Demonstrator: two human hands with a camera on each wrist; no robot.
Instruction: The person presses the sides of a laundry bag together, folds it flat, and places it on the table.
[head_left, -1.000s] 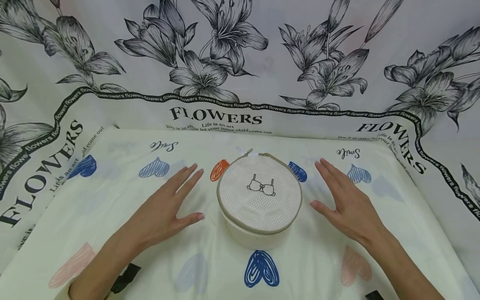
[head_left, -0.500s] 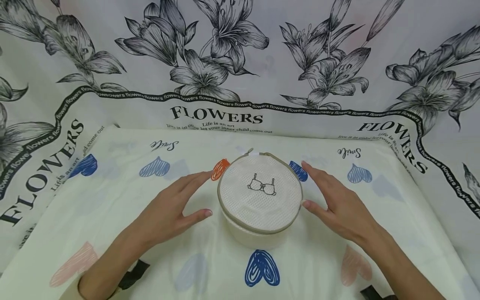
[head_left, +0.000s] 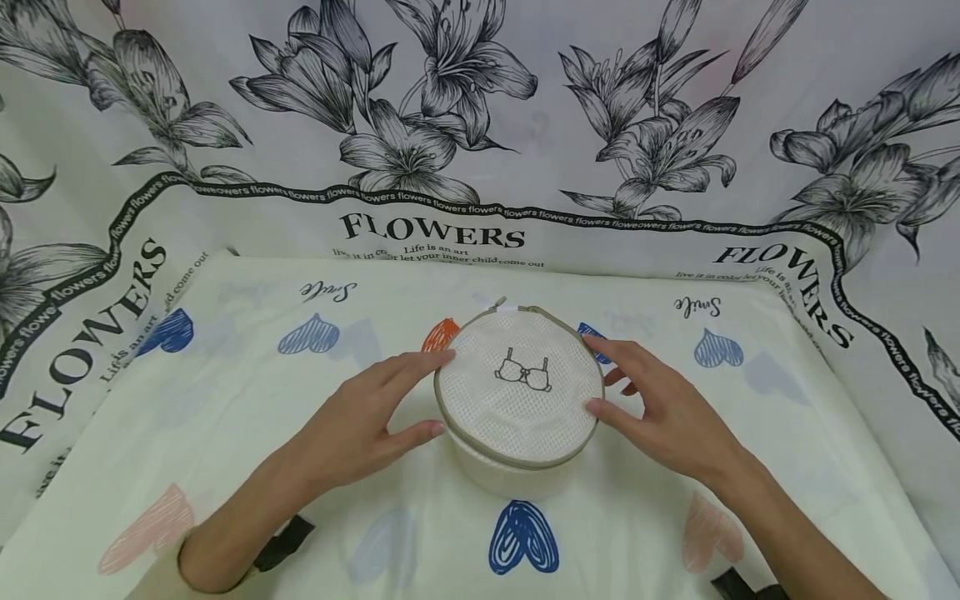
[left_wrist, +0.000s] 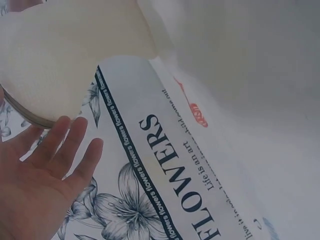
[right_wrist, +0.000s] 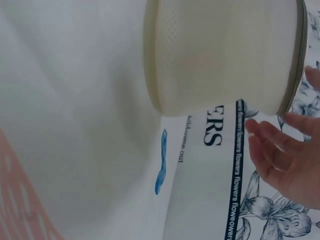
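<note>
A round cream mesh zip case with a small bra drawing on its lid stands on a pale sheet printed with hearts. My left hand is at its left side, index fingertip on the lid's rim and thumb by the wall. On the other side, my right hand touches the rim with thumb and fingertips. The left wrist view shows the left hand spread just below the case. In the right wrist view the right hand is spread beside the case's wall.
A white cloth with black lilies and "FLOWERS" lettering hangs behind and wraps both sides of the sheet. Black wrist straps show at the bottom edge. A zip pull sits at the case's far rim.
Both hands have moved inward from lying flat on the sheet beside the case; their fingertips now touch its rim. The case has stayed put.
</note>
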